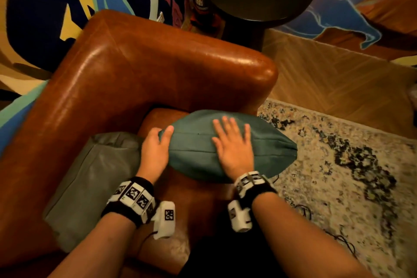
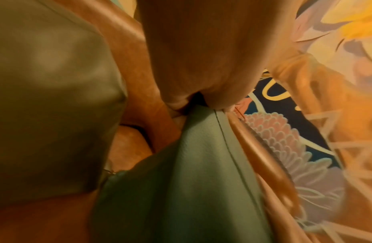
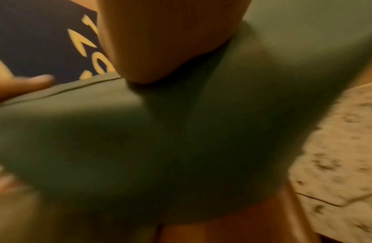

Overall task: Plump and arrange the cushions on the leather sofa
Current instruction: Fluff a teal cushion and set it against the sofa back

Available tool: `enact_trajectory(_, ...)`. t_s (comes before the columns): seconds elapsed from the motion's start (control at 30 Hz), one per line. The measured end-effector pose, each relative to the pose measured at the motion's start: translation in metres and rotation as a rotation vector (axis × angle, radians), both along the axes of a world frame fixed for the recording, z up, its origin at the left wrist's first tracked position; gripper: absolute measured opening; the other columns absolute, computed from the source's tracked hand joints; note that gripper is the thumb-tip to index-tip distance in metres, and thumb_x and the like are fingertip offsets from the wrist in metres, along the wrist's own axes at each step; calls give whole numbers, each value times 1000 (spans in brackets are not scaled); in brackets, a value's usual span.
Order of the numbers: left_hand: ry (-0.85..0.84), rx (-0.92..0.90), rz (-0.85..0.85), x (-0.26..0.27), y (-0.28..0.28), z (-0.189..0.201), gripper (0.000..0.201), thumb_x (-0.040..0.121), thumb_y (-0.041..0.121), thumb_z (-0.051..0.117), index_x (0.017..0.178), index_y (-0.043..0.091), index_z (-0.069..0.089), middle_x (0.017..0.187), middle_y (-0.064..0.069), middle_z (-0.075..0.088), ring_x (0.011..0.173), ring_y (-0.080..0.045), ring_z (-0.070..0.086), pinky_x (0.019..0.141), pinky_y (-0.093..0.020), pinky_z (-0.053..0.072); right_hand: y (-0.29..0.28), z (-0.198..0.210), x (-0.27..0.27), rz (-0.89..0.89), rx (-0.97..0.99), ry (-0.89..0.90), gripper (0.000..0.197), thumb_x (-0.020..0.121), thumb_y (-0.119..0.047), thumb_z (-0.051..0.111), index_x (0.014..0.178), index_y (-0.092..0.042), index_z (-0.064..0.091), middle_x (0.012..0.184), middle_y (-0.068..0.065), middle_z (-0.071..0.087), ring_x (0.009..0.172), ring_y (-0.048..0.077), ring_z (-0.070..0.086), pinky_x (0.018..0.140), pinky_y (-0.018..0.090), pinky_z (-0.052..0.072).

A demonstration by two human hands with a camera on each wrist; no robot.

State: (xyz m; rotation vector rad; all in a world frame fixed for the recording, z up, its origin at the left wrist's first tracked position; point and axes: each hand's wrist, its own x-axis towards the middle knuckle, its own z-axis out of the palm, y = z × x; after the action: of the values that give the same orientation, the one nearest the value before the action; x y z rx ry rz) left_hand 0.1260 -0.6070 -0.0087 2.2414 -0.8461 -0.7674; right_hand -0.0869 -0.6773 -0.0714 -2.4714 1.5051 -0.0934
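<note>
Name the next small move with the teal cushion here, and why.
Probably push it back against the sofa corner: the teal cushion overhangs the seat's front edge, right hand flat on top, left hand gripping its end beside the grey cushion.

Living room: leather sofa [image 1: 140, 70], rug [image 1: 338, 165]

Blurred close-up: the left hand [image 2: 201, 54] fills the upper centre of the frame, gripping the corner of a teal cushion [image 2: 180, 189] that spreads toward the bottom. A grey-green leather cushion [image 2: 49, 98] fills the left, brown sofa leather [image 2: 128, 54] between them, a patterned rug [image 2: 289, 144] on the right
</note>
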Motion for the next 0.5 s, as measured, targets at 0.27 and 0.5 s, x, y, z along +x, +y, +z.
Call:
enact_trajectory(0.27, 80, 22, 216, 23, 3, -11, 47, 98, 49, 55, 91, 3, 60, 91, -14, 66, 93, -34, 62, 77, -37, 41, -47, -1, -95, -729, 464, -77, 65, 101, -57, 19, 129, -11, 56, 136, 25, 56, 123, 41, 53, 109, 50, 36)
enact_trajectory(0.5, -8, -73, 59, 33, -24, 30, 52, 101, 47, 50, 80, 1, 62, 78, -13, 63, 82, -33, 61, 70, -36, 35, -46, 66, -91, -687, 217, -598, 44, 106, -35, 39, 90, -6, 67, 84, 5, 65, 78, 23, 58, 73, 31, 41)
